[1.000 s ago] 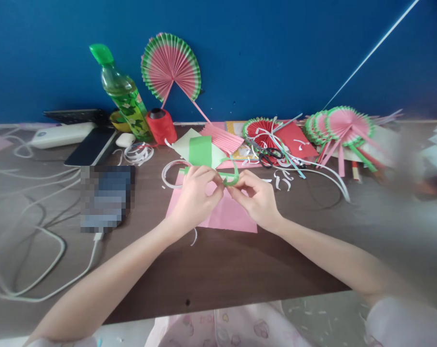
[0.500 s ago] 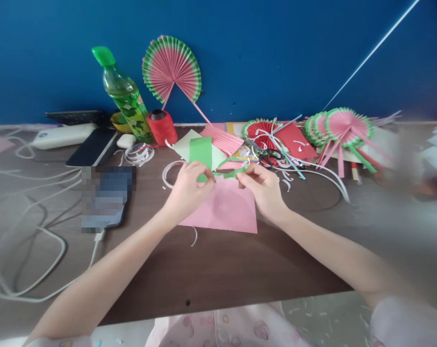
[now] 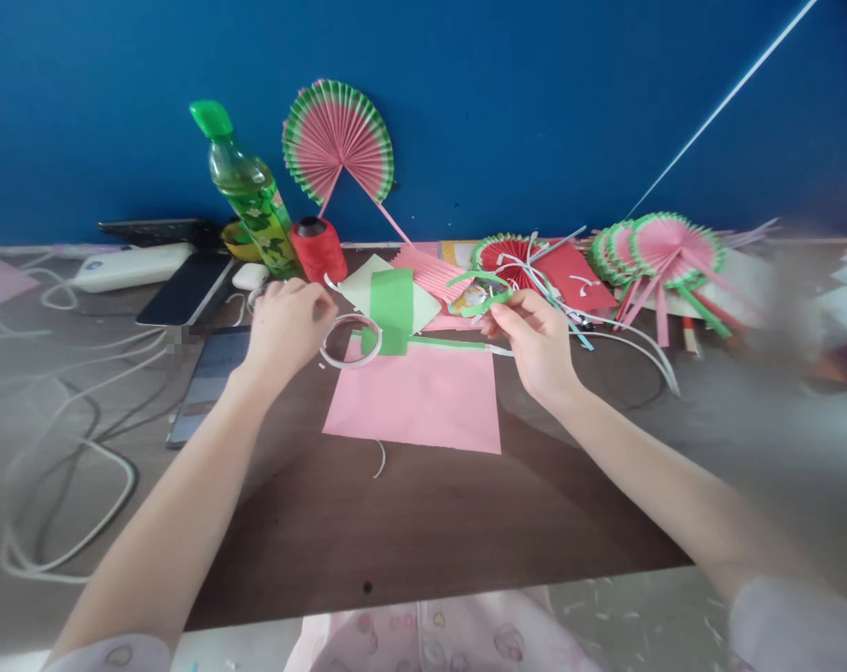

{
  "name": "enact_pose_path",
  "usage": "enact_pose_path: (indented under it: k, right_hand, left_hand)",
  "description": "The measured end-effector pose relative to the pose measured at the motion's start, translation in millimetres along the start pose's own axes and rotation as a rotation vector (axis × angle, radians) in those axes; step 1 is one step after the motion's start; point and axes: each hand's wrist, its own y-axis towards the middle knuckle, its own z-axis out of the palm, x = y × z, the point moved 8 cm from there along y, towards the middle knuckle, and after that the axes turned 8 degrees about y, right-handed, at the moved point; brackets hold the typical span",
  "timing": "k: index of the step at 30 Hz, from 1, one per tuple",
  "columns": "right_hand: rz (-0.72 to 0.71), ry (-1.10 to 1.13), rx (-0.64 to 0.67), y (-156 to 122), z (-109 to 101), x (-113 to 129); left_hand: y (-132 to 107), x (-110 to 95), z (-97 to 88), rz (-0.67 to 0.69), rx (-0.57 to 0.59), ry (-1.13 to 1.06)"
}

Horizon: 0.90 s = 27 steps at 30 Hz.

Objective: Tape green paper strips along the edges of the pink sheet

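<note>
My right hand [image 3: 539, 345] pinches a curled green paper strip [image 3: 489, 304] between thumb and fingers, above the far right corner of a pink paper sheet [image 3: 413, 397]. Along that sheet's far edge lies a thin green strip [image 3: 447, 344] with a white end. My left hand [image 3: 287, 327] is held over the dark phone [image 3: 217, 387], fingers curled together; whatever they may hold is hidden. Just right of it, a roll of tape [image 3: 379, 342] overlaps the sheet's far left corner. A green paper piece [image 3: 393, 303] lies on pale green paper [image 3: 359, 283] behind.
A pleated paper fan [image 3: 339, 140] leans on the blue wall behind a red thread spool [image 3: 317, 250] and a green bottle [image 3: 251, 191]. Several more fans [image 3: 675, 247], white scraps and red paper [image 3: 573, 275] lie at the back right. Cables [image 3: 125, 467] loop on the left.
My left hand has moved left, away from the pink sheet, uncovering the tape roll and thin green strip. My right hand has shifted slightly right and up with the curled green strip.
</note>
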Motion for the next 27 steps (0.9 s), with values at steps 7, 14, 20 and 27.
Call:
enact_pose_path:
  k: [7,14,20,27]
  right_hand:
    - [0.031,-0.034,0.284,-19,33,-13]
    - [0.103,-0.094,0.503,-40,52,-33]
    - [0.099,-0.159,0.455,-25,34,-46]
    - [0.094,-0.117,0.347,-11,17,-50]
  left_hand:
    - [-22,-57,39.8,0.425,0.321,-0.243]
    - [-37,-68,53.0,0.512,0.332,-0.126]
    - [-30,-47,47.3,0.343,0.362,0.09]
    - [-37,-50,29.6,0.295,0.401,0.12]
